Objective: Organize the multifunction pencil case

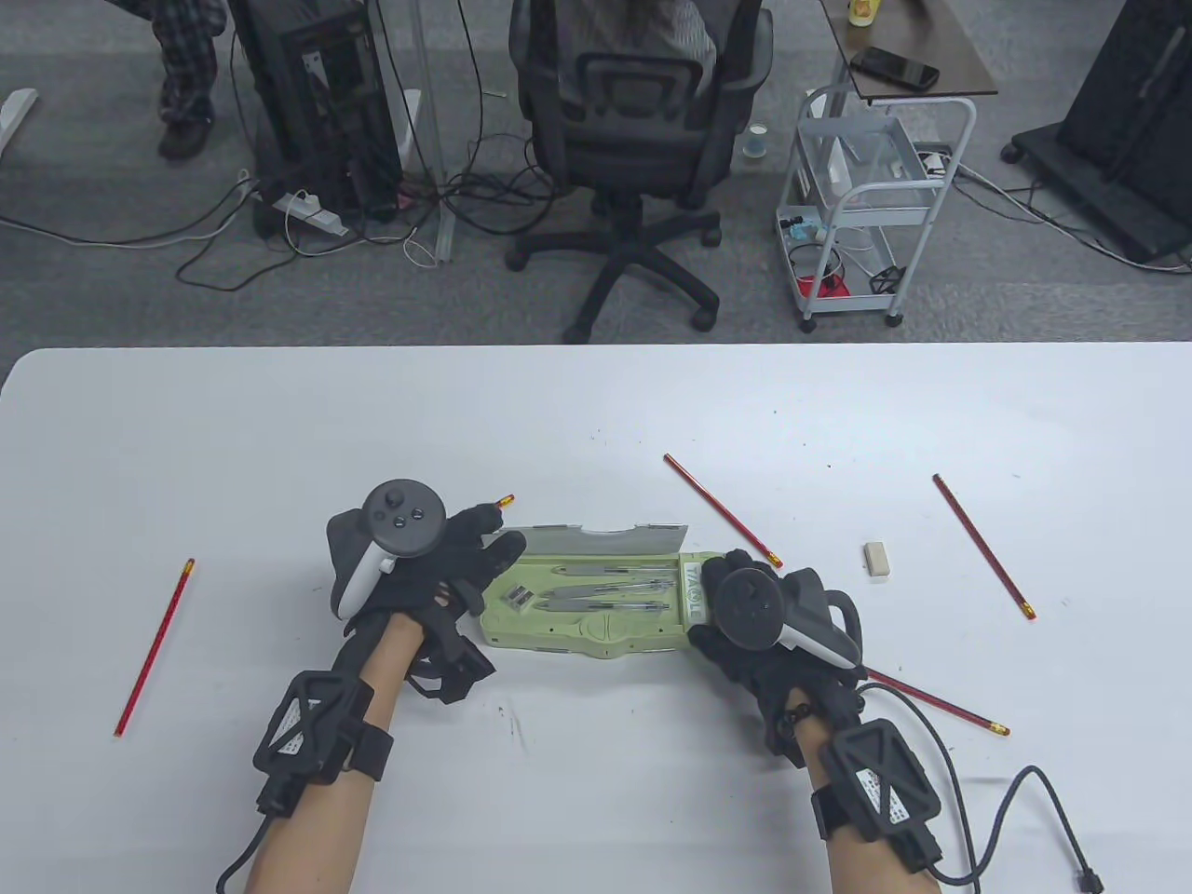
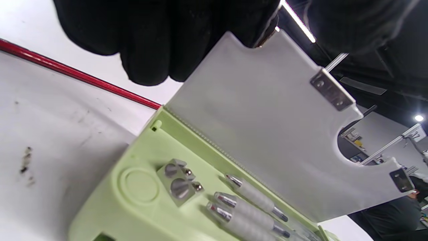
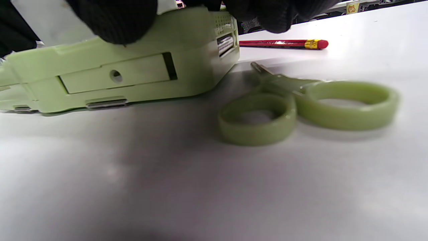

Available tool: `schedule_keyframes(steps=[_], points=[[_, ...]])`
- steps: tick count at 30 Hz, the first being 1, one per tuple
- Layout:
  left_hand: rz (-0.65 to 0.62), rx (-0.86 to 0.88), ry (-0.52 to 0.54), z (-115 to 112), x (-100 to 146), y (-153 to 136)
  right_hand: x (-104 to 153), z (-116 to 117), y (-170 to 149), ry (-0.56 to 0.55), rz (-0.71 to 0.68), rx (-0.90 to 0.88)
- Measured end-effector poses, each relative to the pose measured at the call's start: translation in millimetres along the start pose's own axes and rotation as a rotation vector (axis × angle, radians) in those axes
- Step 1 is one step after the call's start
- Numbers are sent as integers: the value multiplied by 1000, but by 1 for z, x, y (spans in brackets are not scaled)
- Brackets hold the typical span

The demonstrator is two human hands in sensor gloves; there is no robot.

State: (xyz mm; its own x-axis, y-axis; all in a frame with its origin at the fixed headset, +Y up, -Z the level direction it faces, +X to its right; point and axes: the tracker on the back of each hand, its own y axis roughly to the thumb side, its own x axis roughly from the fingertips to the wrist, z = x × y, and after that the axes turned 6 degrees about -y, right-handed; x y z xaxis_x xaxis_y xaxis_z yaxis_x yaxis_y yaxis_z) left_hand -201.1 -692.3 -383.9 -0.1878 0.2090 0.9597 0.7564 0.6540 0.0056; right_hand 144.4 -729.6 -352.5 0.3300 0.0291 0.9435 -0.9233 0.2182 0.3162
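The table [image 1: 596, 400] was white, marked with small dark specks; a pale green pencil case [image 1: 587, 605] lay flat on it between the two hands, its grey lid raised; green-handled scissors [image 3: 301, 103] lay just beside the case under the right hand [image 1: 759, 619]; one red pencil [image 1: 154, 647] lay well out beyond the left hand [image 1: 419, 568], another [image 1: 722, 510] just past the right hand's fingers, a third [image 1: 984, 547] farther out to the right, a fourth [image 1: 941, 703] close by the right wrist; a small white eraser [image 1: 876, 559] sat between the second and third.
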Motion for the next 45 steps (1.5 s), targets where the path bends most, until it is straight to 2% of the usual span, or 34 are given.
schedule_keyframes(steps=[9,11,15,18,23,26,29,36,45], points=[[-33,-14,15,-14,11,-12,0,0,1,-7,-1,6],[-37,-77,3,-18,12,-12,0,0,0,0,-3,3],[-59,-376,-19,-34,12,-11,0,0,0,11,-6,-5],[-72,-442,-39,-45,13,-15,0,0,0,12,-5,-10],[-71,-399,-49,-48,13,-21,1,-3,2,-10,-5,-17],[-78,-376,-147,-52,14,-24,-2,-8,5,-8,9,-76],[-89,-410,-90,-53,14,-24,-5,-13,11,25,54,-178],[-88,-398,-79,-53,14,-25,-21,-16,34,153,188,-287],[-83,-382,-76,-51,13,-26,-46,-6,59,271,354,-228]])
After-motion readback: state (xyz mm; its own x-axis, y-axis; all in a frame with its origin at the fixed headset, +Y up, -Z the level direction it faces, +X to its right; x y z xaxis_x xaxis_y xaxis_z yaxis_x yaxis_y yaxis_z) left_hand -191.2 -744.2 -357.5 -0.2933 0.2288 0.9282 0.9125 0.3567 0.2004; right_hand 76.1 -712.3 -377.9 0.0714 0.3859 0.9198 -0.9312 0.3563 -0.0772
